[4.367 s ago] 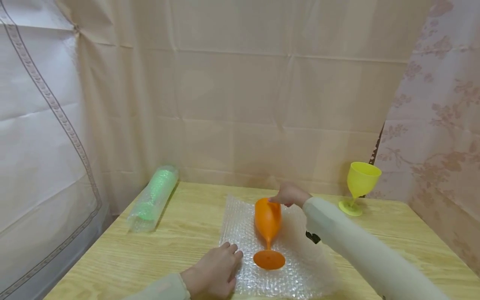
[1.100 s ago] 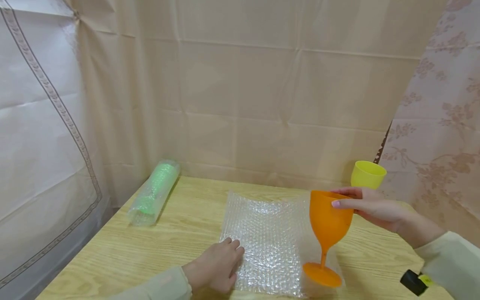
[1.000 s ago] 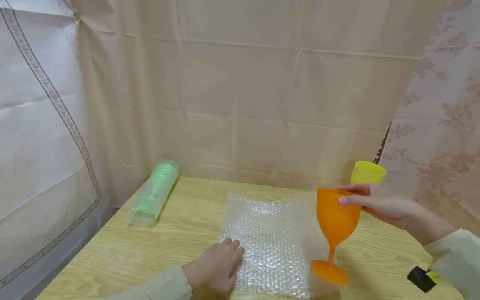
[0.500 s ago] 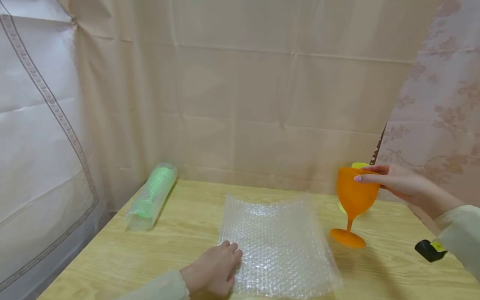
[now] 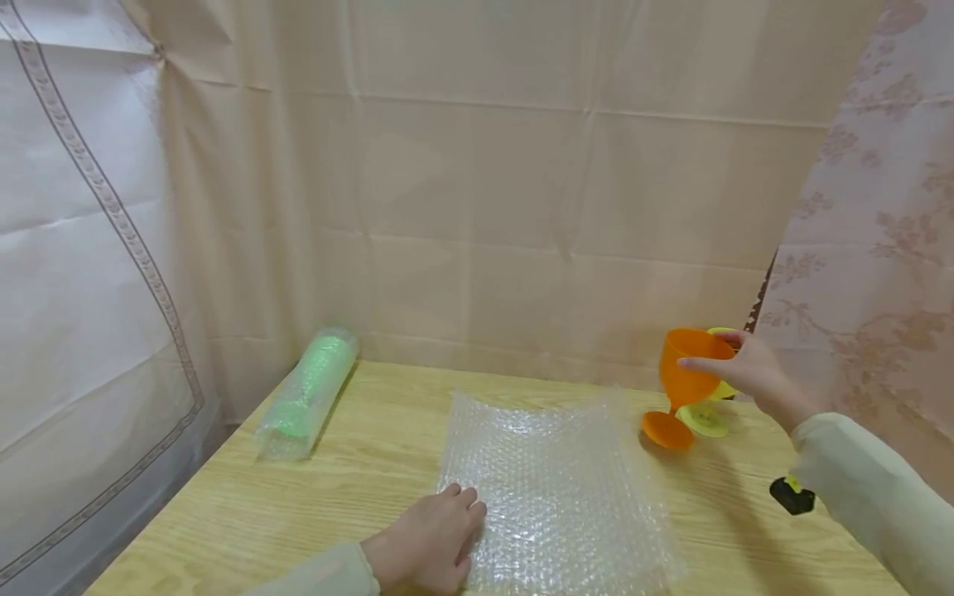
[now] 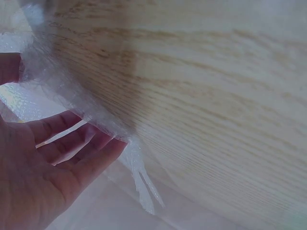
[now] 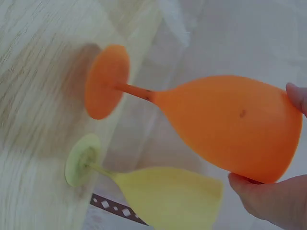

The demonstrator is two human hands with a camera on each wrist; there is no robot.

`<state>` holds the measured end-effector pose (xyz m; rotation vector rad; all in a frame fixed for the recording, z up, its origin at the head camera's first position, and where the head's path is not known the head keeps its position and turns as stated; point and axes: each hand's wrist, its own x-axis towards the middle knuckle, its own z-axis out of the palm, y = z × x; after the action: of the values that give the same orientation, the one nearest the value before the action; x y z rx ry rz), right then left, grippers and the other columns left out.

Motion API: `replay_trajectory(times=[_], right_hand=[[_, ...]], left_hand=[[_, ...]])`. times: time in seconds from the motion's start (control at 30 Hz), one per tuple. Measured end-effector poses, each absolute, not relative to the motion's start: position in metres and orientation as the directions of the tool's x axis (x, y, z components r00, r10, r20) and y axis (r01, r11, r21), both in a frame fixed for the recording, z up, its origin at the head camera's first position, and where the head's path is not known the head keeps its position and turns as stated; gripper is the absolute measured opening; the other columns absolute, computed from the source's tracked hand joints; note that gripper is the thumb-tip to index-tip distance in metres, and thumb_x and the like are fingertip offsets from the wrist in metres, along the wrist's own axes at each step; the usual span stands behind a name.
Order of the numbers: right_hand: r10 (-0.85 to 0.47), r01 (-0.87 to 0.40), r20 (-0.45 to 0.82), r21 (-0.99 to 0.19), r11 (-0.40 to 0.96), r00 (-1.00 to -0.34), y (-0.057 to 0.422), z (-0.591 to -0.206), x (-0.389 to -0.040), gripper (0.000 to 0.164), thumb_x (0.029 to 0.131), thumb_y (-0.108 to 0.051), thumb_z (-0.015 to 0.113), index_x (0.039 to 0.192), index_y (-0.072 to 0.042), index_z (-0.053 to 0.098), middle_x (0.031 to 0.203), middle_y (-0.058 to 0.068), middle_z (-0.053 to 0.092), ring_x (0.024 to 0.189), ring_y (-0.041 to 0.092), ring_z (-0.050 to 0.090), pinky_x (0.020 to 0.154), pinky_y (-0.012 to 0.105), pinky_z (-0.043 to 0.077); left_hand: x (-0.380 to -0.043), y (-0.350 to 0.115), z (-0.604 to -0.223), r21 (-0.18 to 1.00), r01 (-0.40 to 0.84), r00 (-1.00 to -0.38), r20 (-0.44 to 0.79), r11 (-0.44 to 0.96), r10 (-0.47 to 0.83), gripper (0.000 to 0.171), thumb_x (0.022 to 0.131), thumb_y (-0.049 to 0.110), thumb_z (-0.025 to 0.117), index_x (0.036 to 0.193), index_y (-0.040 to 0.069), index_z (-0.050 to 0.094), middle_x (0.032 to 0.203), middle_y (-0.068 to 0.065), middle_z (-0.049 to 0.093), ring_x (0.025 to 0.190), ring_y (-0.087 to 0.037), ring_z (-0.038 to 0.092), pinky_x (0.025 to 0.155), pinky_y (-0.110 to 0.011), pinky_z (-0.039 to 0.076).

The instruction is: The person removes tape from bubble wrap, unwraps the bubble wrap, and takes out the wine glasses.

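Observation:
My right hand (image 5: 768, 372) pinches the rim of an orange goblet (image 5: 689, 377), thumb on the near side. The goblet is slightly tilted, its foot low over the table's right rear; I cannot tell whether it touches. Just beyond it stands a yellow goblet (image 7: 168, 194), partly hidden in the head view. A sheet of bubble wrap (image 5: 551, 488) lies flat in the middle of the table. On its left edge rests my left hand (image 5: 432, 538), fingertips pressing the border; in the left wrist view those fingers (image 6: 103, 160) look fairly straight along the wrap's edge.
A bubble-wrapped roll with a green object inside (image 5: 309, 397) lies at the table's left rear. Beige cloth (image 5: 477, 182) hangs behind the wooden table (image 5: 298, 513), with a white curtain (image 5: 82, 248) left and floral cloth (image 5: 887, 273) right. A small black device is on the right wrist.
My right hand has lifted the orange goblet off the bubble wrap and carried it right and back, turning it upright beside the yellow goblet. The left hand has stayed on the wrap's edge.

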<state>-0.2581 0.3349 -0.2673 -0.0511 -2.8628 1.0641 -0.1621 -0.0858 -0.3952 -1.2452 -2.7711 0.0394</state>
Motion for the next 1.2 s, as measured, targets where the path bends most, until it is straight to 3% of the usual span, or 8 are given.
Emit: replay_trajectory(times=[0.33, 0.53, 0.73, 1.03, 1.2], right_hand=[[0.160, 0.009, 0.188, -0.622, 0.783, -0.969, 0.320, -0.292, -0.277, 0.100, 0.081, -0.053, 0.069, 0.142, 0.014, 0.027, 0.137, 0.038, 0.039, 0.117, 0.047, 0.045, 0.100, 0.057, 0.041], [0.190, 0.024, 0.172, -0.677, 0.735, -0.967, 0.318, -0.305, -0.282, 0.101, 0.081, -0.052, 0.069, 0.143, 0.014, 0.024, 0.138, 0.037, 0.038, 0.116, 0.046, 0.045, 0.101, 0.056, 0.042], [0.197, 0.035, 0.158, -0.689, 0.724, -0.968, 0.316, -0.307, -0.289, 0.105, 0.080, -0.056, 0.068, 0.144, 0.014, 0.022, 0.140, 0.038, 0.036, 0.117, 0.047, 0.044, 0.102, 0.057, 0.042], [0.190, 0.052, 0.116, -0.709, 0.703, -0.975, 0.315, -0.303, -0.297, 0.106, 0.082, -0.061, 0.063, 0.145, 0.013, 0.019, 0.141, 0.036, 0.035, 0.119, 0.046, 0.043, 0.105, 0.059, 0.039], [0.178, 0.033, 0.130, -0.712, 0.702, -0.975, 0.313, -0.305, -0.297, 0.101, 0.081, -0.060, 0.064, 0.143, 0.010, 0.027, 0.138, 0.033, 0.040, 0.116, 0.044, 0.047, 0.102, 0.057, 0.042]], left_hand=[[-0.161, -0.084, -0.397, -0.108, 0.747, -0.648, 0.101, 0.656, 0.755, 0.024, 0.072, 0.030, 0.068, 0.079, 0.021, 0.048, 0.075, 0.011, 0.044, 0.068, -0.006, 0.041, 0.057, -0.018, 0.036], [-0.160, -0.083, -0.399, -0.128, 0.753, -0.636, 0.110, 0.645, 0.764, 0.026, 0.071, 0.032, 0.069, 0.079, 0.022, 0.047, 0.074, 0.012, 0.043, 0.068, -0.005, 0.043, 0.060, -0.018, 0.039], [-0.161, -0.083, -0.398, -0.121, 0.753, -0.637, 0.107, 0.646, 0.763, 0.025, 0.072, 0.031, 0.069, 0.080, 0.021, 0.047, 0.073, 0.012, 0.041, 0.066, -0.004, 0.036, 0.055, -0.016, 0.031], [-0.163, -0.082, -0.395, -0.109, 0.738, -0.663, 0.060, 0.665, 0.746, 0.023, 0.075, 0.032, 0.067, 0.086, 0.020, 0.050, 0.079, 0.010, 0.046, 0.069, -0.006, 0.041, 0.058, -0.019, 0.038], [-0.163, -0.084, -0.395, -0.103, 0.734, -0.670, 0.048, 0.671, 0.741, 0.023, 0.076, 0.032, 0.067, 0.087, 0.020, 0.051, 0.079, 0.010, 0.046, 0.069, -0.006, 0.041, 0.058, -0.019, 0.038]])
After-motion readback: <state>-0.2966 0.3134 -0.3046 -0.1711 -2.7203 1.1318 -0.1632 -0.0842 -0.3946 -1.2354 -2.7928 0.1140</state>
